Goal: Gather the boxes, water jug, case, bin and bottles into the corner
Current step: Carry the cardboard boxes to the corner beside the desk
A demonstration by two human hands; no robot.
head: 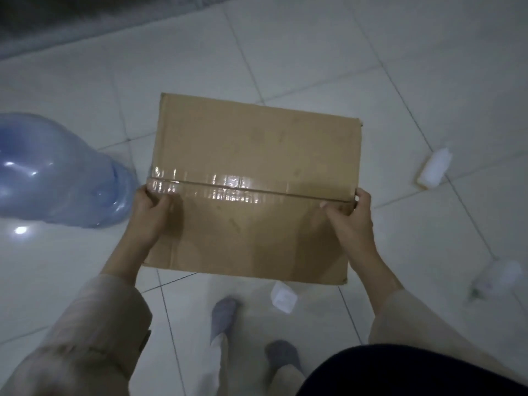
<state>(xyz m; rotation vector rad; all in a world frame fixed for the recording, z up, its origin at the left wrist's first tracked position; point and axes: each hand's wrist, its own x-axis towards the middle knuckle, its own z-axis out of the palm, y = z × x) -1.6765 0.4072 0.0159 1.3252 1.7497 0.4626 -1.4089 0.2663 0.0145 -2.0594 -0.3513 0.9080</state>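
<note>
A brown cardboard box with clear tape along its top seam is held above the white tiled floor. My left hand grips its left side and my right hand grips its right side. A blue water jug lies on its side on the floor at the left, close to the box's left edge. A white bottle lies on the floor to the right. A small white bottle lies below the box near my feet. A blurred clear bottle lies at the far right.
My two feet in grey socks stand on the tiles under the box. A dark wall base runs along the top left. Open white tiled floor stretches beyond the box.
</note>
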